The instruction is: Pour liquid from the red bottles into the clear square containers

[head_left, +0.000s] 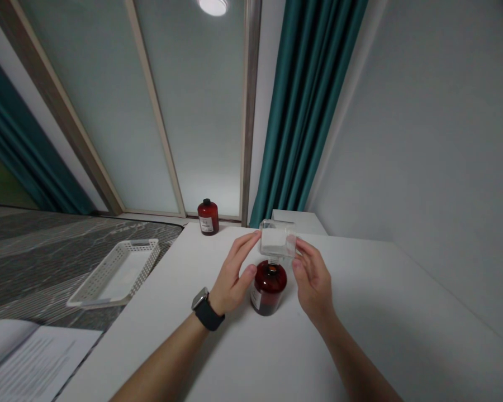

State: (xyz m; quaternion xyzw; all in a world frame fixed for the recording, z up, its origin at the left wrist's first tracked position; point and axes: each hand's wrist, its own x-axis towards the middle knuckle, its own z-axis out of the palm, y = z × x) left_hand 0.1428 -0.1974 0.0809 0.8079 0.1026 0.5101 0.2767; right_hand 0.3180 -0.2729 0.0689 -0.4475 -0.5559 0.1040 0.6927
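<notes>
A clear, square-sided bottle (278, 239) is upside down, its neck pointing at the mouth of a dark red-brown bottle (270, 287). That bottle stands upright and uncapped on the white table, with a pale label on its side. My left hand (236, 273) presses its fingertips against the clear bottle's left side, and the thumb is beside the dark bottle's shoulder. On the opposite side, my right hand (313, 274) grips the clear bottle with thumb and fingers. Whether the two necks touch I cannot tell.
Toward the far left table edge stands a second red-brown bottle (208, 218) with a black cap. A white perforated basket (129, 244) and an open booklet (46, 363) are left of the table (251, 363). Behind it are a white box-like piece (304, 221) and a teal curtain (305, 111).
</notes>
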